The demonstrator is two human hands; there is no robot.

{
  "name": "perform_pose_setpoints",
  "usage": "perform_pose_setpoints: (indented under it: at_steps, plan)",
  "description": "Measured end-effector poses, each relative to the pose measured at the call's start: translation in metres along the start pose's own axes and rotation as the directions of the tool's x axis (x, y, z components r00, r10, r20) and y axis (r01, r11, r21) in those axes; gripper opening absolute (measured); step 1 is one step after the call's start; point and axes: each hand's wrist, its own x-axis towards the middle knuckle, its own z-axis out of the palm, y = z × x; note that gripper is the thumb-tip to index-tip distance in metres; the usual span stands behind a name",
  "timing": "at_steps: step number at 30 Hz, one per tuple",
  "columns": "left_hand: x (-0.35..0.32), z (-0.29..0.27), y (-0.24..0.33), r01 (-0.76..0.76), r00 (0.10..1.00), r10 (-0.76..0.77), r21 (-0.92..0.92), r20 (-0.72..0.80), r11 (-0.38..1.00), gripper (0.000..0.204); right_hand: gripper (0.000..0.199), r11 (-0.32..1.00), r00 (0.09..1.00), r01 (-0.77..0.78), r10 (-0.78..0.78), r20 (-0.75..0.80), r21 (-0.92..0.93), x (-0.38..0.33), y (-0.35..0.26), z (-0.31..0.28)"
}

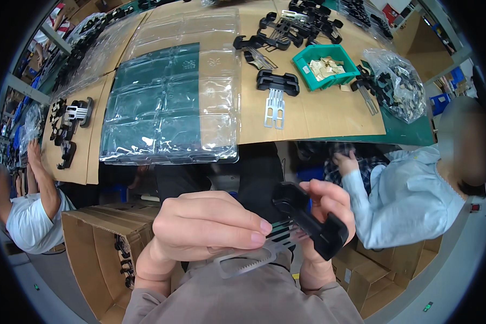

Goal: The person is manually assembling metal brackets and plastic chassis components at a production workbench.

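Observation:
Close in front of my body I hold a black plastic bracket point(310, 222) with a flat, slotted metal plate point(243, 265) extending from it. My left hand point(202, 222) is closed, its thumb and fingers pinching near the plate's slotted middle. Around the black end, my right hand point(332, 208) is curled from behind, and the bracket hides part of its fingers. The piece is tilted, black end up to the right and metal end down to the left. A similar bracket with a metal plate point(276, 97) lies on the cardboard-covered table ahead.
A clear plastic blister tray point(218, 121) lies at the table's near edge. Beyond are a green bin point(325, 81) of small tan pieces, heaped brackets point(302, 27) and a filled plastic bag point(405, 94). Co-workers sit left and right. An open cardboard box point(83, 254) stands at lower left.

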Motion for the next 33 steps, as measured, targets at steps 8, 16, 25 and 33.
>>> perform_pose_setpoints:
  at_steps: [8, 16, 25, 33]
  plan:
    - [-0.005, 0.021, 0.021, 0.351, 0.862, -0.405, -0.217, -0.305, 0.911, 0.06, 0.042, 0.947, 0.976, 0.216, -0.207, 0.064, -0.239, -0.014, 0.01, 0.006]
    - [0.004, 0.041, 0.02, 0.365, 0.733, -0.453, -0.267, -0.508, 0.892, 0.121, 0.074, 0.689, 0.91, -0.36, 0.409, 0.073, 0.629, 0.029, 0.034, -0.038]
    - [-0.011, 0.032, 0.01, 0.357, 0.884, -0.354, -0.046, -0.306, 0.933, 0.108, 0.101, -0.917, 0.357, 0.064, 0.39, 0.849, 0.394, 0.083, 0.04, -0.099]
    - [0.002, 0.03, 0.017, 0.329, 0.909, -0.31, 0.02, -0.278, 0.944, 0.069, 0.078, -0.926, 0.347, 0.173, 0.376, 0.859, 0.335, 0.07, 0.043, -0.1]
